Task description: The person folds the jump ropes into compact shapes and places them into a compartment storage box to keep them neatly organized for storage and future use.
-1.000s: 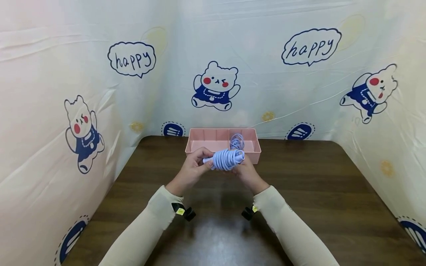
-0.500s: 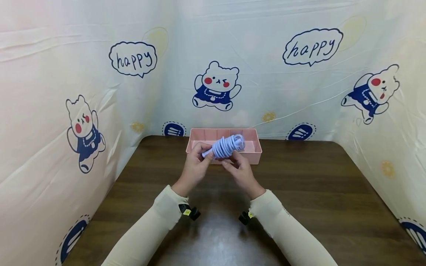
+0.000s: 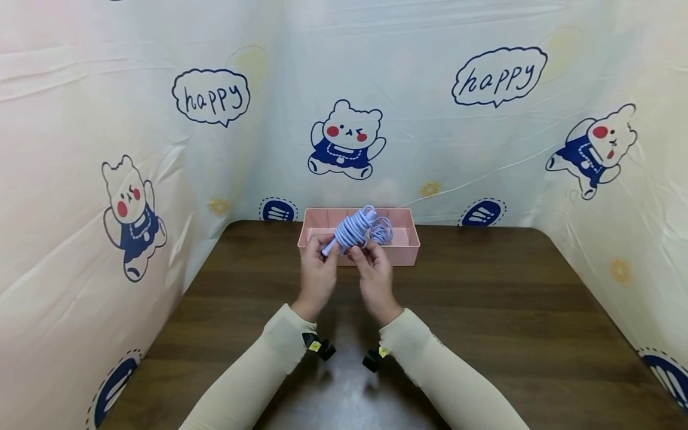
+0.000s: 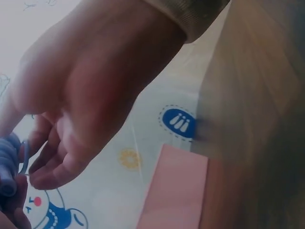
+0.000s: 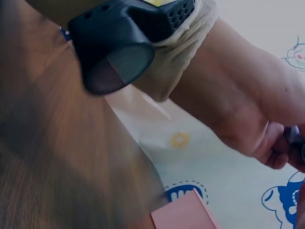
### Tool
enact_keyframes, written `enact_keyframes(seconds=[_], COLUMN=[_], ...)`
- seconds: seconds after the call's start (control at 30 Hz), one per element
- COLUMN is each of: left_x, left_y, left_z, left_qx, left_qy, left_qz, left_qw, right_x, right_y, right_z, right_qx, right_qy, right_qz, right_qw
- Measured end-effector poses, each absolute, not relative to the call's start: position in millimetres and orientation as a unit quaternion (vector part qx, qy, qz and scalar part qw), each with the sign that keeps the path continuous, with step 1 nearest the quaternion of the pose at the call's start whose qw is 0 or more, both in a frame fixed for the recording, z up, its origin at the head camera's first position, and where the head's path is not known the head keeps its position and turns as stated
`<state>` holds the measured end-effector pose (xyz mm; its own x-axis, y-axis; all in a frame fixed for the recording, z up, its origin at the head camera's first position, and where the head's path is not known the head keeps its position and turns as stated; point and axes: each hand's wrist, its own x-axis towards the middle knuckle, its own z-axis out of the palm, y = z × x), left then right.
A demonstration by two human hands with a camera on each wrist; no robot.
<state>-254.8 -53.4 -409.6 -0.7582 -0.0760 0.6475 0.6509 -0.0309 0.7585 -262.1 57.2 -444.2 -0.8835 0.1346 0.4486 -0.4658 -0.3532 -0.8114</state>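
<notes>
A light blue jump rope [image 3: 352,232], its cord wound in tight turns round the handle, is held up in front of the pink box, tilted with its upper end to the right. My left hand [image 3: 318,278] pinches the handle end that sticks out at the lower left. Thumb and fingers of my right hand [image 3: 376,283] grip the lower right side of the windings. In the left wrist view the jump rope [image 4: 6,167] shows at the left edge, with a thin loop of cord beside the fingers. Some fingertips are hidden behind the windings.
A pink divided box [image 3: 405,255] stands at the back of the brown wooden table [image 3: 484,298]. A coil of light blue cord [image 3: 382,231] shows in its right compartment. A printed cloth [image 3: 419,137] hangs behind the table and at both sides.
The jump rope has risen and shifted left, tilting from nearly level to a steeper slant. Both hands have moved up with it, and the forearms have come closer together.
</notes>
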Motion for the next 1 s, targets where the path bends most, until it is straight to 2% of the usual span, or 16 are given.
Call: enact_keyframes(seconds=[0.23,0.43,0.67,0.83,1.0], left_x=[-253.9,-255.5,-275.1,-290.1,-311.2], left_y=[-39.9,-32.1,-33.9,-50.7,-82.8], left_z=[-418.1,-422.6,-447.5,-457.2,-458.8], left_qx=[-0.173,-0.156,-0.140,-0.171,-0.225], left_qy=[-0.666,-0.677,-0.679,-0.711,-0.768], left_qz=[-0.668,-0.653,-0.659,-0.621,-0.513], left_qw=[0.284,0.302,0.291,0.281,0.312], right_x=[-262.9,-256.7,-280.1,-290.4,-304.9], right_y=[54.2,55.6,59.8,59.1,66.6], right_z=[-437.7,-422.2,-447.5,-449.8,-450.6], right_qx=[0.065,0.036,0.031,0.043,0.059], right_qy=[-0.545,-0.558,-0.582,-0.613,-0.634], right_qz=[0.809,0.794,0.778,0.747,0.727], right_qw=[0.212,0.237,0.235,0.255,0.256])
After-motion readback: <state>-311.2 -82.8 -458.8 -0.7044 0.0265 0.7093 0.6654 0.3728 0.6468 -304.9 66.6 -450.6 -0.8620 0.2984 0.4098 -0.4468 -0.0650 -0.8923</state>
